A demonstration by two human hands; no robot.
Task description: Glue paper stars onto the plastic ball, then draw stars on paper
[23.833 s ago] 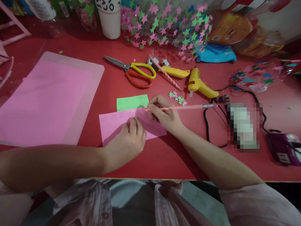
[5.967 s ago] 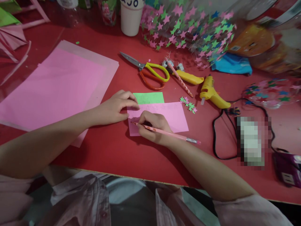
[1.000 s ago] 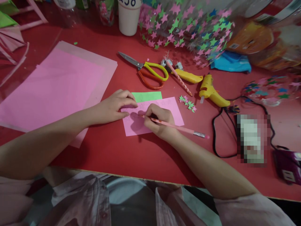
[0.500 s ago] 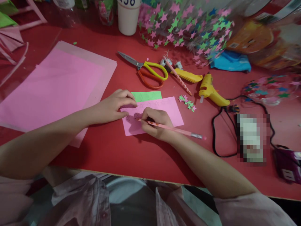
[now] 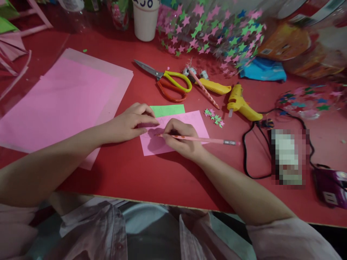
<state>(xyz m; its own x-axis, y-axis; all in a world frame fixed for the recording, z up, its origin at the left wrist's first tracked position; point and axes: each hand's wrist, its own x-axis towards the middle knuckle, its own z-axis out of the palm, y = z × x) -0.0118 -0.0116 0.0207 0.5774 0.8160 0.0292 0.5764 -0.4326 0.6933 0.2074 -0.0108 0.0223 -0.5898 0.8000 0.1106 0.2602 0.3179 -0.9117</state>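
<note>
My right hand point(image 5: 183, 139) grips a pink pencil point(image 5: 206, 139), its tip against a small pink paper point(image 5: 151, 148). Faint star outlines show along that paper's upper part, partly hidden by my fingers. My left hand point(image 5: 137, 122) lies on the paper's left edge, fingers stretched out, holding nothing. A strip of green paper point(image 5: 168, 109) sticks out from under the pink one. Right of the paper lies a little cluster of cut green and pink stars point(image 5: 214, 117).
Scissors point(image 5: 165, 79), a second pencil point(image 5: 203, 88), a yellow cutter point(image 5: 214, 86) and a yellow glue gun point(image 5: 242, 104) with a black cord lie beyond. Large pink sheets point(image 5: 67, 97) are at left. A white cup point(image 5: 145, 21) and star-covered clear plastic point(image 5: 211, 32) stand at the back.
The pencil has swung to lie more level, its tip shifting slightly left and up on the pink paper. My left fingertips reach slightly farther right. The whole view has shifted a little.
</note>
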